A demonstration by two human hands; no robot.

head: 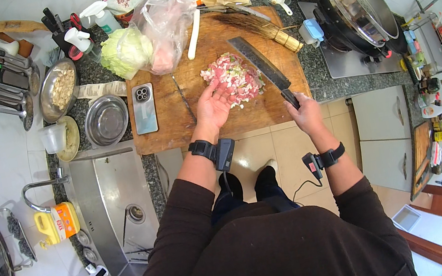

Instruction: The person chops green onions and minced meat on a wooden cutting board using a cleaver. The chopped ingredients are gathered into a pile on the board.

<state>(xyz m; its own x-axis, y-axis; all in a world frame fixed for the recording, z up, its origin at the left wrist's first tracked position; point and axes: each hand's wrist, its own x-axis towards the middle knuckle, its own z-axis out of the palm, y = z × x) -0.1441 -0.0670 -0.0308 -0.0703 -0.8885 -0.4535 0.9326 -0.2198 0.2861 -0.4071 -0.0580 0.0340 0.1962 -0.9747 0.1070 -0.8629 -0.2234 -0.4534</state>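
Note:
My right hand (305, 112) grips the black handle of a cleaver (259, 62), whose dark blade slants up and left over the right side of a wooden cutting board (174, 124). Beside the blade lies a heap of chopped meat (240, 77) mixed with bits of pale and green vegetable. My left hand (214, 106) is palm up with its fingers apart and curled at the heap's lower left edge. It holds nothing; whether the fingertips touch the meat I cannot tell. A phone (145, 108) rests on the board's left side, near a thin dark stick (184, 98).
Cabbage (122, 53), a plastic bag of meat (164, 32), a scallion stalk (194, 34) and a straw brush (262, 31) line the board's back. Metal bowls (107, 119) and a sink (119, 191) are left. A steamer pot (362, 6) stands on the stove at right.

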